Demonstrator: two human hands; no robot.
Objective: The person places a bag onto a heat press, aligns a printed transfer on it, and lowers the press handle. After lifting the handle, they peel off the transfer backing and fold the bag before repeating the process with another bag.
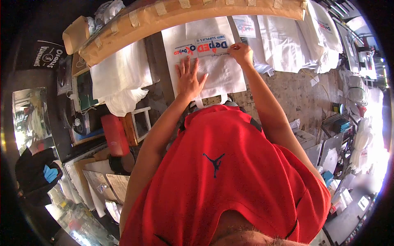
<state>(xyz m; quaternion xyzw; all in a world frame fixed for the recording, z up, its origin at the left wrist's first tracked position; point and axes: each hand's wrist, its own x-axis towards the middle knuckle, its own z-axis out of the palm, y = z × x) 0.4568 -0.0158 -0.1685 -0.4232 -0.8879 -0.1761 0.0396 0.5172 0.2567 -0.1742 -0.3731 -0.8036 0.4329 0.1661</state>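
A white cloth bag with a printed red and blue design lies flat in front of me, its two short handles toward my body. My left hand rests on the bag's left part with its fingers spread, just below the print. At the right end of the lettering, my right hand has its thumb and fingers pinched together near the bag's right edge. Whatever is between those fingertips is too small to make out.
A long cardboard piece with tape runs across the top. White bags hang in stacks at left and right. A red box and a white frame stand at the lower left.
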